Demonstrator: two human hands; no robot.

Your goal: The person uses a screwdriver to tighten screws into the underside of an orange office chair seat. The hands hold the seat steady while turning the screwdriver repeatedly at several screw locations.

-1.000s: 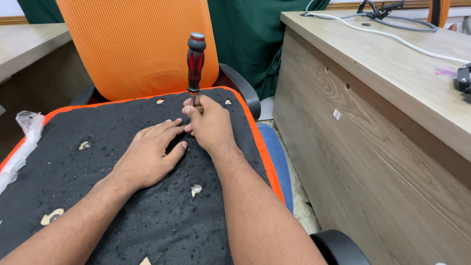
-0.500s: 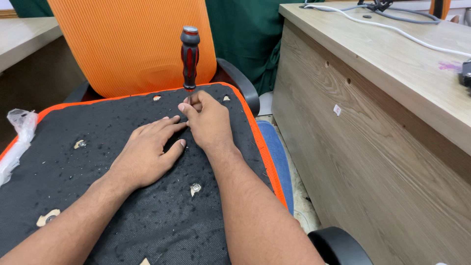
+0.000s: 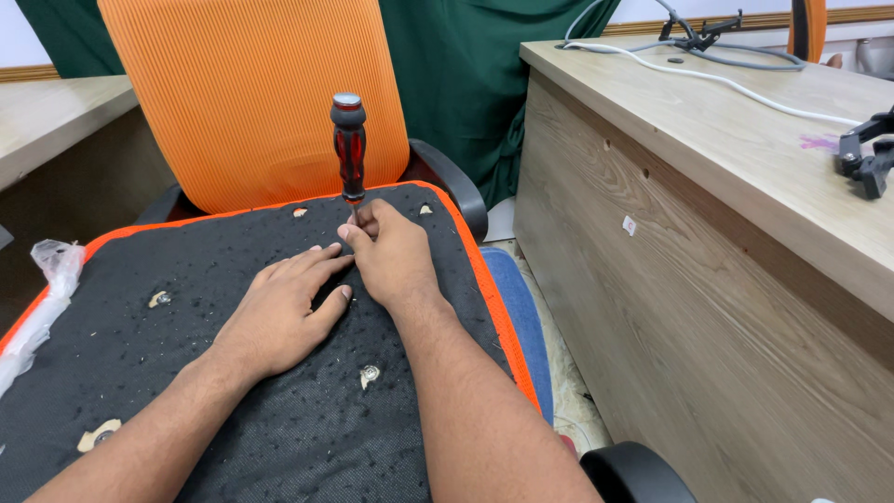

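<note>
The right hand [image 3: 391,256] pinches the thin shaft of a red screwdriver [image 3: 350,149] standing upright on the black seat bottom [image 3: 186,373]. The left hand [image 3: 279,312] lies flat and open beside it, touching.

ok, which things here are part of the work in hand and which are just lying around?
In use:
screwdriver, upright, shaft pinched by right hand
left hand, flat on black seat underside

Lying about:
white cable on desk
plastic bag
black clamp

Two bare forearms fill the frame, no sleeves, watch or rings showing; left hand [image 3: 279,307] and right hand [image 3: 391,256] have short, trimmed nails.
</note>
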